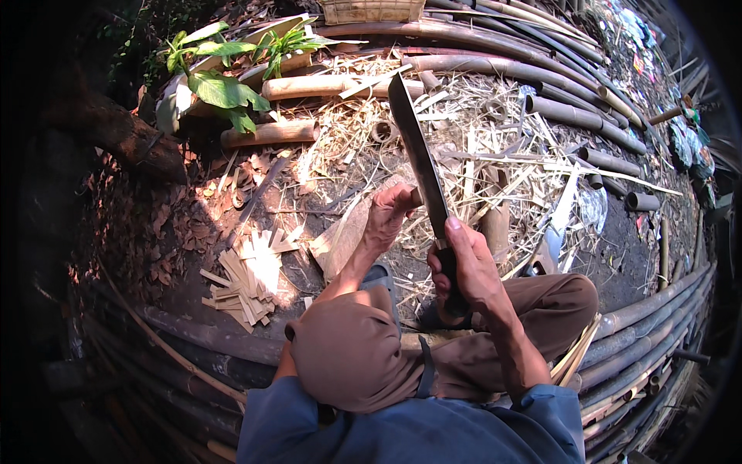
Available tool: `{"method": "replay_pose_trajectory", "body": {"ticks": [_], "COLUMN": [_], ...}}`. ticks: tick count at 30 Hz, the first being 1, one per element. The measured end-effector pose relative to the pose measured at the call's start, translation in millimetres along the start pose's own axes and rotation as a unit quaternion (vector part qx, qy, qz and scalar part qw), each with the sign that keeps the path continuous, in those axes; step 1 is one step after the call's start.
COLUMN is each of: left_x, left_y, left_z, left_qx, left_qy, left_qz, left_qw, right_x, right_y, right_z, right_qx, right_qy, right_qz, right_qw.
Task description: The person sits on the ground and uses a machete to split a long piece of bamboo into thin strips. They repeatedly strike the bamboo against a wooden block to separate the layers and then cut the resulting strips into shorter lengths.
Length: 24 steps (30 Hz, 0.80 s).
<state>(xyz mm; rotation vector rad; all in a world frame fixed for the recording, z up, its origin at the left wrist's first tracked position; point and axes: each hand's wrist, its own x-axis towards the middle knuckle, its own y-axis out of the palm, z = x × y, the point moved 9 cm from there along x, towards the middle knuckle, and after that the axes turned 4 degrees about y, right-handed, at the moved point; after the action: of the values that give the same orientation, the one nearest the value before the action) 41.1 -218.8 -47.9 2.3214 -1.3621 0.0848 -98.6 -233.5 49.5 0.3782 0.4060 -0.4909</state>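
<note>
My right hand (470, 267) is wrapped round the black handle of a machete (418, 147), with the thumb near the base of the blade. The long dark blade points up and away from me, tilted slightly left. Between the fingers of my left hand (386, 213) is a small bamboo piece (417, 197), its end close to the blade's edge; whether they touch, I cannot tell. Below that hand a wooden block (340, 238) lies on the ground. A pile of split bamboo slats (246, 282) lies to the left of my knee.
A handsaw (556, 224) lies to the right among shavings (464, 116). Cut bamboo poles (533, 69) are stacked along the far side, with more poles (626, 332) around me. A leafy plant (220, 85) and a thick branch (124, 131) stand at the left. Far off is a basket (371, 11).
</note>
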Motion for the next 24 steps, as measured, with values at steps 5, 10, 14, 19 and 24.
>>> {"method": "replay_pose_trajectory", "body": {"ticks": [5,10,14,19,24], "left_x": [-0.2,-1.1,-0.9,3.6,1.1], "left_y": [-0.7,-4.2,0.3,-5.3,1.0], "left_z": [0.0,-0.7,-7.8,-4.5,-13.4], "left_qx": [-0.004,0.001,0.008,0.03,0.005], "left_qy": [0.005,0.001,0.002,0.001,0.024], "left_qz": [-0.01,-0.014,-0.021,-0.035,-0.043], "left_qw": [1.0,1.0,1.0,0.999,0.999], "right_x": [1.3,1.4,-4.4,-4.5,-17.1], "right_y": [2.0,5.2,9.1,5.8,11.4], "right_z": [0.6,4.9,17.3,26.4,39.8], "right_qx": [-0.01,-0.055,-0.113,-0.223,-0.235], "right_qy": [-0.002,-0.026,-0.048,-0.128,-0.14], "right_qz": [0.005,0.01,0.005,-0.078,-0.07], "right_qw": [1.0,0.998,0.992,0.963,0.959]}}
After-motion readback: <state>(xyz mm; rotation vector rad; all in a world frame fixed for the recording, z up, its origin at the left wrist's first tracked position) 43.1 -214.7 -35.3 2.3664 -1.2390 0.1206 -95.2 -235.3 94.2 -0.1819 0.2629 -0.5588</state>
